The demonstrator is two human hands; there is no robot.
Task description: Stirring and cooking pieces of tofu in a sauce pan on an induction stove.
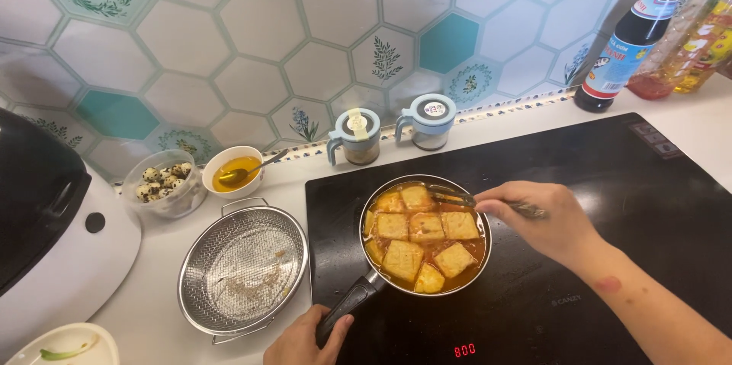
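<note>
A: Head view, go. Left hand (305,340)?

B: Bottom edge, fingers wrapped shut around the black handle (352,302) of the frying pan (425,235). Pan sits on the black induction cooktop (579,258), left part of it, red digits lit at the front edge.

A: Pan contents?

B: Fried tofu squares (427,239), golden, lying in orange-red sauce. About eight pieces, packed close, most touching each other.

A: Right hand (545,220)?

B: Comes in from the right, hovers over the pan's right rim. Fingers pinched together on metal chopsticks (457,199); tips reach over the upper tofu pieces. Can't tell if the tips touch a piece or just the sauce.

A: Left of the pan?

B: Steel mesh strainer basket (242,267) on the white counter (152,311), just beside the cooktop, crumbs and oil traces inside. Behind it a small white bowl (232,169) of yellow oil with a spoon in it, and next to that a clear bowl of speckled quail eggs (162,180).

A: Back row?

B: Two glass seasoning jars with pale blue lids (396,132) against the hexagon-tile wall (252,52). Far right corner, a dark sauce bottle (629,45) with blue cap and a cooking oil bottle (698,37) beside it.

A: Far left?

B: White appliance with a black lid (46,235), partly cut off. Bottom-left corner, a white plate (65,344) with a green scrap on it.
</note>
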